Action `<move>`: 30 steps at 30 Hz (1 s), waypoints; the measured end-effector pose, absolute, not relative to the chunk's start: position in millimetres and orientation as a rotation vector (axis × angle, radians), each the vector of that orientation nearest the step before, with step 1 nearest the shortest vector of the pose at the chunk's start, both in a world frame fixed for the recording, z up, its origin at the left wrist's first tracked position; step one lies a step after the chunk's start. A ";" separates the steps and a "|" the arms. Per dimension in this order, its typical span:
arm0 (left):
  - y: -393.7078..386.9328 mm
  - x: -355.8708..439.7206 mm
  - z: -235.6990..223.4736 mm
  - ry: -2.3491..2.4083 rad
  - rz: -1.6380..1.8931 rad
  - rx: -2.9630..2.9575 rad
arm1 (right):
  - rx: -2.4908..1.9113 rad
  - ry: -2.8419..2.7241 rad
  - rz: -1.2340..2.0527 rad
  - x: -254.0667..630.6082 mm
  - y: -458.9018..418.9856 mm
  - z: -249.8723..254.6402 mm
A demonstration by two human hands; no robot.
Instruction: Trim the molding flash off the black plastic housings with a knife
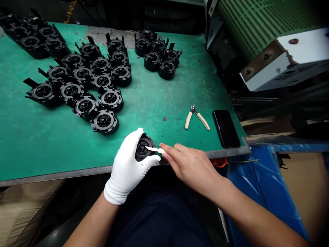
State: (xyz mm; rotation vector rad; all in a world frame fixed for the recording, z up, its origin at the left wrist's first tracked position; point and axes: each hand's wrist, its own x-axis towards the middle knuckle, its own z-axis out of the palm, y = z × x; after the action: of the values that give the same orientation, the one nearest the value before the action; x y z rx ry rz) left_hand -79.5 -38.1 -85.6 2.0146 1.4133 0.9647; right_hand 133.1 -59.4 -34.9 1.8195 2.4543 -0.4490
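In a white glove, my left hand (pixel 130 164) grips a round black plastic part (pixel 142 146) at the table's front edge, thumb and fingers around its sides. The part's ribbed face with a central hub is turned up towards me. My bare right hand (pixel 189 163) pinches a small knife (pixel 153 149) with a pale handle. Its thin blade points left and lies over the face of the part; whether it touches the surface I cannot tell. Nearest to my hands on the table is another such black part (pixel 105 120), at the front of a large group.
Several like black parts stand in groups at the left and the back (pixel 167 67) of the green table (pixel 154 103). Cream-handled nippers (pixel 196 118) and a black phone (pixel 226 128) lie at the right. Beyond rises a machine with a green belt (pixel 269 20); a blue bin (pixel 257 185) stands below.
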 end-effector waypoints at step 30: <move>-38.2 -80.2 -86.7 1.396 0.993 2.012 | 1.827 2.408 -0.441 130.1 -59.7 -27.4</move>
State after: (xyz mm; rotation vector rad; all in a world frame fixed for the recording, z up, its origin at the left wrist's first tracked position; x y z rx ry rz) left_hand -80.2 -38.2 -86.7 2.0122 1.3956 0.9925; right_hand 130.1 -59.7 -27.4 1.8270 2.4078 -0.4405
